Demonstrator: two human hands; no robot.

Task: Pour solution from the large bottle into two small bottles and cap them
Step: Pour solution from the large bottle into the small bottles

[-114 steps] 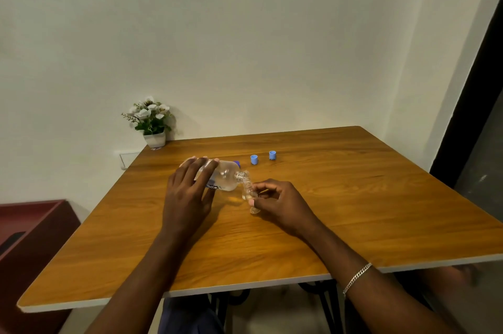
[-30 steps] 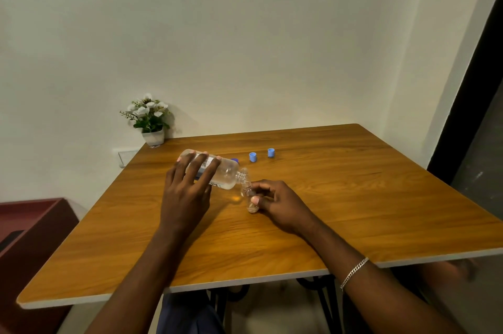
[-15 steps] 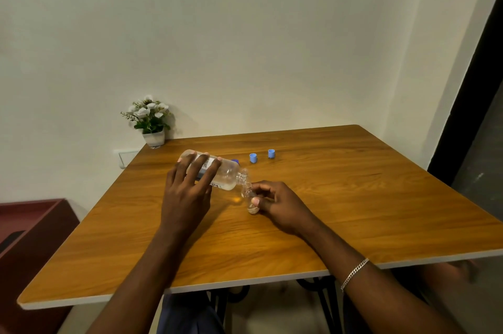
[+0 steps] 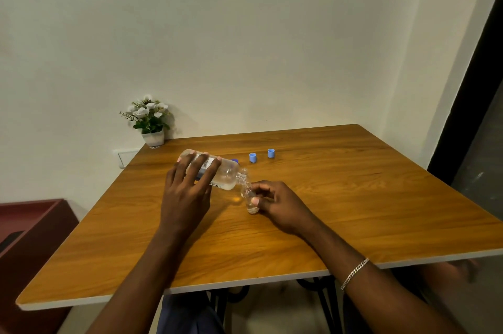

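Note:
My left hand point(image 4: 187, 192) grips the large clear bottle point(image 4: 226, 174), tipped almost on its side with its open neck pointing right and down. The neck meets the mouth of a small clear bottle point(image 4: 251, 198) that stands on the wooden table point(image 4: 353, 211). My right hand point(image 4: 280, 204) pinches this small bottle between thumb and fingers; a little liquid shows at its bottom. Two small blue caps point(image 4: 252, 157) point(image 4: 271, 153) stand behind the bottles. A darker blue cap point(image 4: 234, 161) peeks out just behind the large bottle. A second small bottle is not visible.
A potted plant with white flowers point(image 4: 149, 121) stands at the table's back left corner against the wall. A dark red cabinet point(image 4: 30, 238) sits low on the left. A dark door frame point(image 4: 468, 104) runs along the right.
The large bottle's base has risen a little, so it tips more steeply toward the small bottle. Both hands stay where they were.

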